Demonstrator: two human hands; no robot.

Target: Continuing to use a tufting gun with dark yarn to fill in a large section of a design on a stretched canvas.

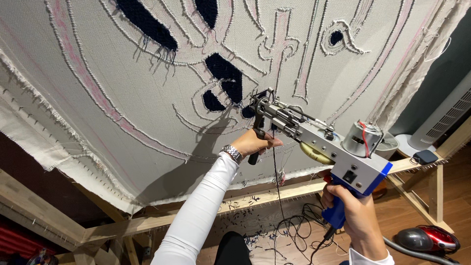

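Stretched grey-white backing cloth (147,108) filled most of the frame, pinned on a wooden frame (274,196) running across the lower middle; pink and white outlines and dark navy tufted patches (225,76) sat upper centre. Wood floor at lower right, with a red vacuum cleaner (429,239) in the bottom right corner and a white tower fan (449,115) at the right edge. Yarn scraps and loose cords (294,230) lay under the frame, bottom centre. Tufting gun (319,142) was mid-frame, right of centre, with its needle end against the cloth beside a navy patch. Right hand (355,216) was wrapped closed on the blue rear handle, lower right; whether a finger pressed the trigger, could not tell. Left hand (255,143) was closed around the black front handle, centre, with a wristwatch (231,153) and white sleeve below it. Dark yarn strand (278,181) hung from the gun down toward the floor. Risks, judged: hanging yarn could snag on the frame edge or the cords below and starve the needle; a tilted gun or weak push could tear the cloth or leave loose loops; drifting off the outline would spill navy into the pale area.
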